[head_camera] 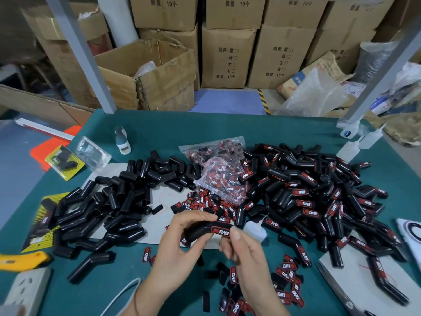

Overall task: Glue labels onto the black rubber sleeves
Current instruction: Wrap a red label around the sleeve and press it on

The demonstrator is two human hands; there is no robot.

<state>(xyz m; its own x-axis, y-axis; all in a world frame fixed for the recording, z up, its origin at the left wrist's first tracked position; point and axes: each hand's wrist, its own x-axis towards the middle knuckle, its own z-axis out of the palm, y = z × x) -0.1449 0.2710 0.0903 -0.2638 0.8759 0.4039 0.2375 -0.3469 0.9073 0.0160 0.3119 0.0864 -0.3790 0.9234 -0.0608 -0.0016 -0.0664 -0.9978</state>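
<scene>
Sleeve (200, 231), black and bent, is held above the green bench (273, 131) near its front edge. The left hand (182, 245) curls around it; the right hand (241, 247) pinches its red label (222, 231). Bare sleeves (118, 201) lie left, labelled sleeves (319, 197) right, loose labels (287, 283) nearby.

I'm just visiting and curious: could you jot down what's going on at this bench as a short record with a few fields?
Setting: green work table, cardboard boxes behind it
Left hand: grips a bent black rubber sleeve
Right hand: thumb and fingers pinch the red-and-black label on that sleeve
Left pile: plain sleeves, no labels
Right pile: sleeves bearing labels
Loose labels: scattered near the hands
Label bag: clear plastic, between the piles
Glue bottle: lying behind the hands
</scene>
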